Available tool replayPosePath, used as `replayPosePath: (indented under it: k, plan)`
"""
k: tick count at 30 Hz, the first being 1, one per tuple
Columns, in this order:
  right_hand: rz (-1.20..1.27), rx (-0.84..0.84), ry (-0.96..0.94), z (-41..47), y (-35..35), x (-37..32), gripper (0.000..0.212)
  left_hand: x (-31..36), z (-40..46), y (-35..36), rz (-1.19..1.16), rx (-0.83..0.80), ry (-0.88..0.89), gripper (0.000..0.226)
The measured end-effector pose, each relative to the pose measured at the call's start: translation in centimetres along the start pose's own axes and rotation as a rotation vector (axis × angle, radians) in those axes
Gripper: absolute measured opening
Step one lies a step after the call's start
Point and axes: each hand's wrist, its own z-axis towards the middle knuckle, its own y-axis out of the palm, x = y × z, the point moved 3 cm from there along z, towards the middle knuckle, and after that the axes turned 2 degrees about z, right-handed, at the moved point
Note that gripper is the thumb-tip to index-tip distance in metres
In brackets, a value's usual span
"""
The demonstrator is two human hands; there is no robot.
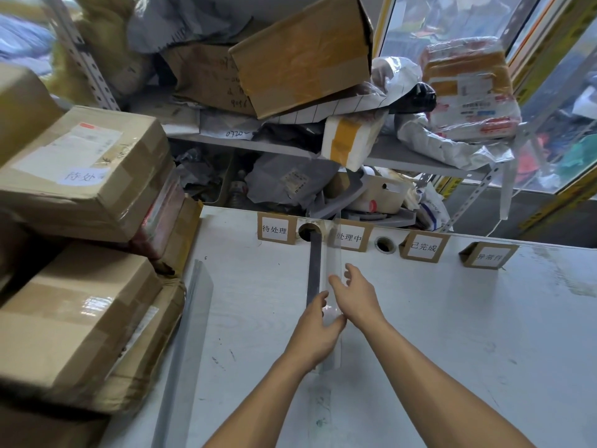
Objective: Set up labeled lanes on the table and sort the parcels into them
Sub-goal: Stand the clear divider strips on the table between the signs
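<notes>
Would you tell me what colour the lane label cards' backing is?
Brown cardboard behind white paper, as on the leftmost label card, seen clearly in the head view.

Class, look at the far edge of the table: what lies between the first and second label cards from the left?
In the head view, a round hole in the table, with the far end of the divider strip both hands hold.

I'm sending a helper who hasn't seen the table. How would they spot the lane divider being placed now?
On the white table, find the row of label cards along the far edge. The clear divider runs toward you between the two leftmost cards. Unlike the divider at the table's left edge, both hands are on it.
</notes>
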Motion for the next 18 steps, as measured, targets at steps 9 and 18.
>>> replayPosePath:
  k: [9,18]
  plan:
    - [-0.161,0.156,-0.341,-5.0,0.3,-6.3,0.058,0.9,-1.7,-4.8,0.008,0.154,0.059,0.060]
    - [-0.052,-0.261,-0.249,-11.8,9.2,-9.1,0.053,-1.0,-10.1,-14.4,0.118,0.603,0.265,0.033]
